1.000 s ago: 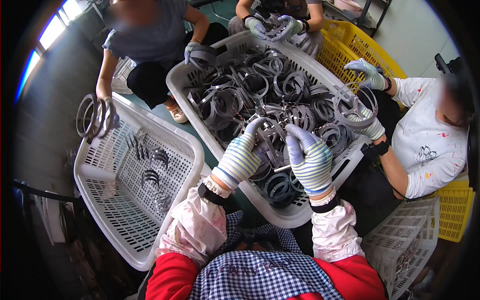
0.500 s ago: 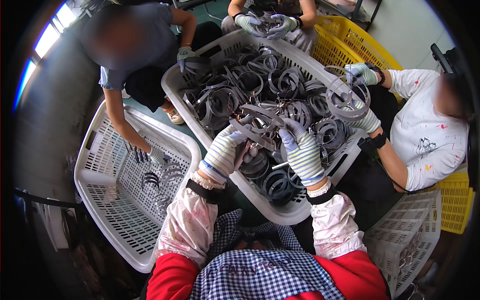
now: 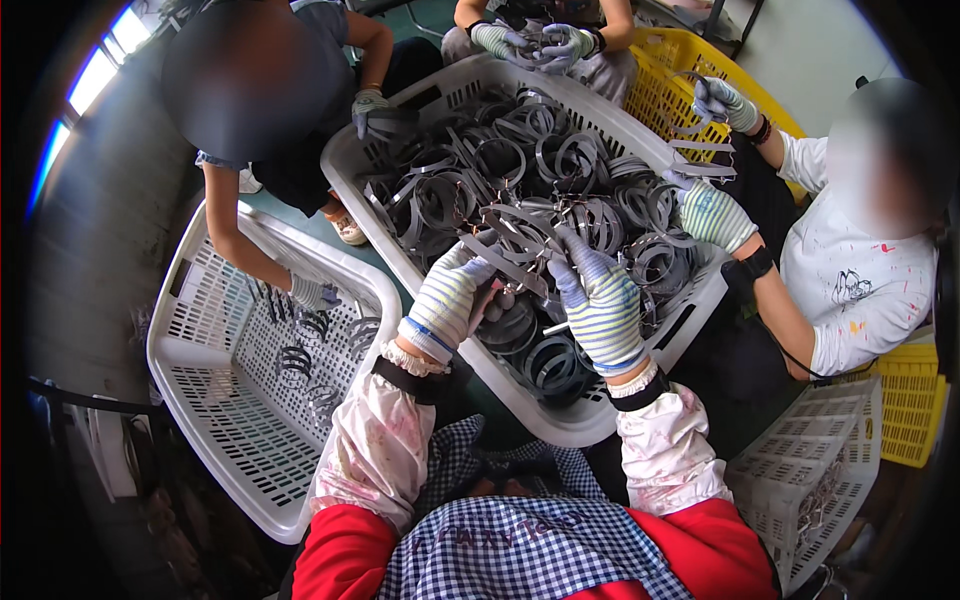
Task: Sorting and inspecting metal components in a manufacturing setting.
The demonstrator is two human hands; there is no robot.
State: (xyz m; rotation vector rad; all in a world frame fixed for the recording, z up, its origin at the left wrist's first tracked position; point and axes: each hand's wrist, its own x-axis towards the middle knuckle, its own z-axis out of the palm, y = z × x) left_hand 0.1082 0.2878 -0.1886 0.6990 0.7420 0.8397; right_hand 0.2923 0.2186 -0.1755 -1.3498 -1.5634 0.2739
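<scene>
My left hand [image 3: 452, 292], in a striped work glove, is closed on a small bunch of curved grey metal bands [image 3: 518, 272] above the large crate. At the other end of the bunch, my right hand [image 3: 600, 298] pinches the bands between thumb and fingers. The fingertips of both hands are partly covered by the bands. Below lies a deep heap of grey ring-shaped bands [image 3: 500, 160], several with thin coppery wires. The heap fills the large white-grey crate [image 3: 565, 430].
On the left, a white perforated crate [image 3: 235, 500] holds a few bands; a co-worker's gloved hand [image 3: 313, 290] reaches into it. Another co-worker's hand [image 3: 715, 215] is at the right rim, near hanging bands. Yellow crates [image 3: 690, 75] stand behind, and a white basket [image 3: 810, 480] lower right.
My right hand has shifted slightly left along the bunch, and the bands have turned a little. The right co-worker's far hand has risen, and the rings held there have spread apart.
</scene>
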